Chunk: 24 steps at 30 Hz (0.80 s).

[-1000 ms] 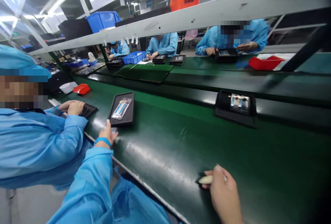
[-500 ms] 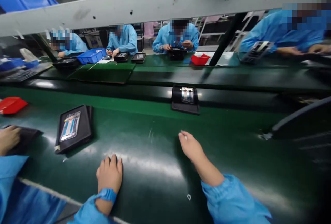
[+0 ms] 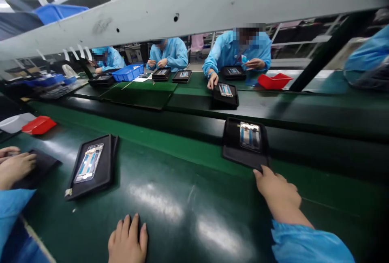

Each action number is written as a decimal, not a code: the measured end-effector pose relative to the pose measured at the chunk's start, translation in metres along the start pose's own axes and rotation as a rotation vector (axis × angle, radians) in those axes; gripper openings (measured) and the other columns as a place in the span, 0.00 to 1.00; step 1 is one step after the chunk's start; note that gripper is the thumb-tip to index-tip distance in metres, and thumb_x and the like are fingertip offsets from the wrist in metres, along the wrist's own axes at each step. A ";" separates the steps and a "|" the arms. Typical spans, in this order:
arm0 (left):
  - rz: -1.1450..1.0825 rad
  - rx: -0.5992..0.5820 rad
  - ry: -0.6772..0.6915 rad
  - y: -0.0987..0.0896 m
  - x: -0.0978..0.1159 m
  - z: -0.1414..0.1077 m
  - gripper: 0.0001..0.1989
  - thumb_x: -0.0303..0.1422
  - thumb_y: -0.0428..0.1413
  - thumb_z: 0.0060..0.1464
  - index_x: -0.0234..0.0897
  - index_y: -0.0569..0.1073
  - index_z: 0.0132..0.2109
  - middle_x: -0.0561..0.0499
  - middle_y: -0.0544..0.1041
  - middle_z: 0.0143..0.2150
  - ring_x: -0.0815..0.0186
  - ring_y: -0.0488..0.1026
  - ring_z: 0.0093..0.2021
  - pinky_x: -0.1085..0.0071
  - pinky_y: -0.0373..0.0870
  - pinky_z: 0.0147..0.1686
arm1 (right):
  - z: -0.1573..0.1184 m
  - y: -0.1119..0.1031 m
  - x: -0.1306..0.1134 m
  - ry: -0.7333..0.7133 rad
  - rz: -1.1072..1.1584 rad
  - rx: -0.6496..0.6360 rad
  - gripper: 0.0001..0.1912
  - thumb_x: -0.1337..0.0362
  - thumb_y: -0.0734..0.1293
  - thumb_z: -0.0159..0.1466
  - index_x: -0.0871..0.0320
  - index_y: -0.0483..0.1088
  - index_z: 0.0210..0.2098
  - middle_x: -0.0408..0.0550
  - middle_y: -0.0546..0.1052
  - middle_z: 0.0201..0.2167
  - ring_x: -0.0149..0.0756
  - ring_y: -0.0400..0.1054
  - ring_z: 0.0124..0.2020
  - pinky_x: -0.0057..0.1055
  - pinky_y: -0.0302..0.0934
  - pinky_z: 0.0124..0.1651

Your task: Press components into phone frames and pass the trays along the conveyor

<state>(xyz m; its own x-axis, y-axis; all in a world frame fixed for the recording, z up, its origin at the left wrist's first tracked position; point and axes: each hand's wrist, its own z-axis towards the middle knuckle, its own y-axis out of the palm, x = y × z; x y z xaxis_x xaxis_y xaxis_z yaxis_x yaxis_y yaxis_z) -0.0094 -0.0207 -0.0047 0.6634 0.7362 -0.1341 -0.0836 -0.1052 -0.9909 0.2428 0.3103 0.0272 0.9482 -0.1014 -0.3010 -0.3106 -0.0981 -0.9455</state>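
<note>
A black tray (image 3: pixel 243 158) lies on the channel beyond the bench edge, with a phone frame (image 3: pixel 250 135) with blue strips in it. My right hand (image 3: pixel 279 192) has its thumb and fingers closed on the tray's near right corner. Low in the view, my left hand (image 3: pixel 128 240) rests palm down on the green bench, fingers spread, holding nothing. To its upper left sits a stack of black trays (image 3: pixel 105 174), the top one carrying another phone frame (image 3: pixel 89 163).
At the left, a co-worker's hands (image 3: pixel 16 167) work over a black tray, near a red bin (image 3: pixel 39 125). Across the line a co-worker's hand (image 3: pixel 212 80) touches a tray (image 3: pixel 225 97). A grey beam (image 3: pixel 146 18) crosses overhead; a dark post (image 3: pixel 328 52) stands right.
My right hand has reached forward and right and taken hold of the black tray's corner. My left hand still lies on the bench. Across the line, a co-worker's hand has come to a tray.
</note>
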 end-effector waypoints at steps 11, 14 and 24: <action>-0.116 -0.030 0.004 -0.016 0.008 0.000 0.21 0.38 0.42 0.53 0.38 0.66 0.52 0.44 0.67 0.52 0.54 0.58 0.53 0.58 0.52 0.49 | -0.116 -0.025 -0.017 -0.608 -0.497 -0.011 0.16 0.62 0.54 0.62 0.62 0.71 0.30 0.59 0.72 0.29 0.48 0.67 0.32 0.39 0.59 0.32; -0.171 0.013 0.009 -0.021 0.008 0.001 0.21 0.38 0.41 0.53 0.37 0.66 0.51 0.44 0.67 0.51 0.55 0.59 0.52 0.59 0.52 0.49 | -0.186 -0.003 -0.022 -0.828 -0.429 -0.303 0.13 0.65 0.57 0.60 0.60 0.73 0.31 0.56 0.74 0.30 0.45 0.68 0.33 0.35 0.60 0.36; -0.512 -0.240 0.078 -0.021 -0.004 -0.056 0.24 0.35 0.45 0.53 0.35 0.58 0.57 0.48 0.62 0.56 0.56 0.50 0.59 0.63 0.51 0.55 | -0.252 0.003 -0.040 -0.885 -0.153 -0.277 0.23 0.58 0.59 0.58 0.55 0.63 0.52 0.54 0.62 0.54 0.49 0.61 0.48 0.39 0.55 0.48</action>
<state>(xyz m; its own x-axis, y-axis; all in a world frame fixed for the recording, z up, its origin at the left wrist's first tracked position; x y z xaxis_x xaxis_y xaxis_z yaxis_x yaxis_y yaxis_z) 0.0306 -0.0589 0.0168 0.6288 0.6825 0.3726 0.4281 0.0962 -0.8986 0.1878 0.0650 0.0680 0.6504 0.7103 -0.2692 -0.0755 -0.2922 -0.9534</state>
